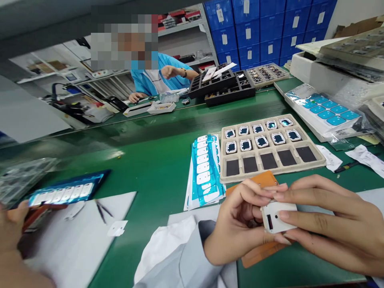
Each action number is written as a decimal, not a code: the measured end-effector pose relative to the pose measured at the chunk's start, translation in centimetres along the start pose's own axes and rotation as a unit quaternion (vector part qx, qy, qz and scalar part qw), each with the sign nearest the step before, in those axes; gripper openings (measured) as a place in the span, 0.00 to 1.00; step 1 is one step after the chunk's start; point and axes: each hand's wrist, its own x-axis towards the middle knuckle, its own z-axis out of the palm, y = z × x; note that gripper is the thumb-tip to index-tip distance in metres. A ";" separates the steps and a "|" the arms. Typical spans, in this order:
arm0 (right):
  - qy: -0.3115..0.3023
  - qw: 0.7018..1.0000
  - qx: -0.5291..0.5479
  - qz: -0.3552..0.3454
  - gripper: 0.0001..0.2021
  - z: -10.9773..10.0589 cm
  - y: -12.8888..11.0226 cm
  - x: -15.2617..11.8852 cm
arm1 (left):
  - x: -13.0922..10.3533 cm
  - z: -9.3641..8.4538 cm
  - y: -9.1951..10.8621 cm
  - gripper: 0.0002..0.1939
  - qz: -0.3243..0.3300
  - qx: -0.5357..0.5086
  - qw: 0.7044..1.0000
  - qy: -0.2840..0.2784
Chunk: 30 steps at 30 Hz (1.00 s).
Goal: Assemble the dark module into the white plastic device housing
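A small white rectangular housing (286, 210) with a dark slot and a round hole is held between both hands above the front of the bench. My left hand (237, 224) grips its left side, fingers curled and thumb along the lower edge. Across its right side and top face, my right hand (333, 224) presses several fingers. Partly hidden under the hands lies an orange flat fixture (258, 256). Just beyond stands a beige tray (223, 158) holding two rows of white-rimmed parts with dark centres; its front row shows dark pads. Blue-and-white sticker sheets (204, 168) lie left of the tray.
A co-worker in a blue jacket (175, 66) sits across the green bench (144, 160), near stacked black trays (231, 88). Another person's hand (13, 228) is at the left edge, by tweezers (102, 210). Bagged blue stickers (327, 108) lie at right.
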 end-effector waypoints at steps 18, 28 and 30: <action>0.006 1.000 -0.015 -0.012 0.09 0.0 0.1 0.1 | -0.1 0.0 0.0 0.20 0.008 0.011 1.000 0.005; 0.007 1.000 0.001 -0.017 0.10 0.4 0.2 -0.2 | 0.0 0.0 0.4 0.20 0.002 0.018 1.000 0.014; 0.007 1.000 0.001 -0.022 0.10 0.4 0.2 -0.3 | 0.0 -0.1 0.4 0.19 0.007 0.037 0.999 0.015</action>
